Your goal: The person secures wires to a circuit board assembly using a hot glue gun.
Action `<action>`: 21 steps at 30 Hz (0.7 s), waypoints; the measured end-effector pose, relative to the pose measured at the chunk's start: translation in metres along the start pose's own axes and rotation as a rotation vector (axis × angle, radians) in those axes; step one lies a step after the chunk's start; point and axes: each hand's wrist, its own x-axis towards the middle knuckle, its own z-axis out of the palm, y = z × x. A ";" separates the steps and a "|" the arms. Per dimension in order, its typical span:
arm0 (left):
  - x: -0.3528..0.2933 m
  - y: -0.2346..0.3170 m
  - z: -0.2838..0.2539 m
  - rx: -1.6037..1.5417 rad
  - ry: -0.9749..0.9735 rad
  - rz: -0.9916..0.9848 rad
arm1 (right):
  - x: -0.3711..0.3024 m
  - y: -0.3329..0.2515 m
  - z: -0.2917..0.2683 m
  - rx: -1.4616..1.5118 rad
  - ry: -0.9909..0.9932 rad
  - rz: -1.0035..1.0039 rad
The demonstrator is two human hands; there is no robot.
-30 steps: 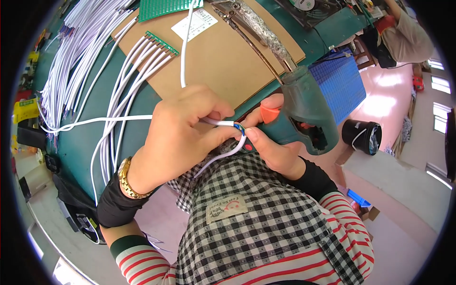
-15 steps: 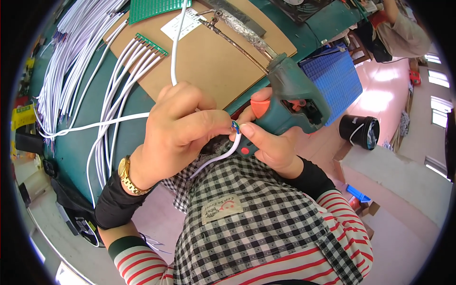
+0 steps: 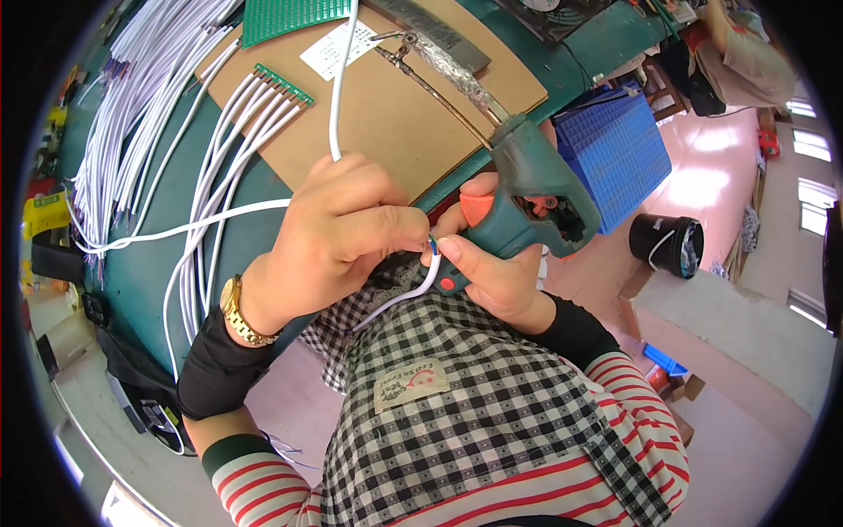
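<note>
My left hand (image 3: pixel 347 233) is closed in a pinch at the stripped end of a white cable (image 3: pixel 420 285), where blue and other thin coloured wires show. The cable's other part curves down over my checked apron. My right hand (image 3: pixel 496 277) pinches the same cable just below the wires with thumb and finger. It also holds a green soldering gun (image 3: pixel 549 171) with an orange trigger, its metal tip pointing up and left over the board. Another stretch of white cable (image 3: pixel 341 88) rises from behind my left hand. My fingertips partly hide the wires.
A brown board (image 3: pixel 395 123) lies on the green table, bearing a white paper label (image 3: pixel 336 51) and a green circuit panel (image 3: pixel 285 19). Several white cables (image 3: pixel 206 202) end at a small green strip (image 3: pixel 283 85). A blue crate (image 3: pixel 615 149) and black bucket (image 3: pixel 665 244) stand right. Another person's arm shows top right.
Both hands have shifted very slightly, and the soldering gun has moved a little left and down. The coloured wires are more covered by my fingertips than before.
</note>
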 end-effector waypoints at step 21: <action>0.003 0.007 0.004 0.201 0.061 -0.213 | -0.002 -0.003 -0.008 -0.024 0.020 -0.040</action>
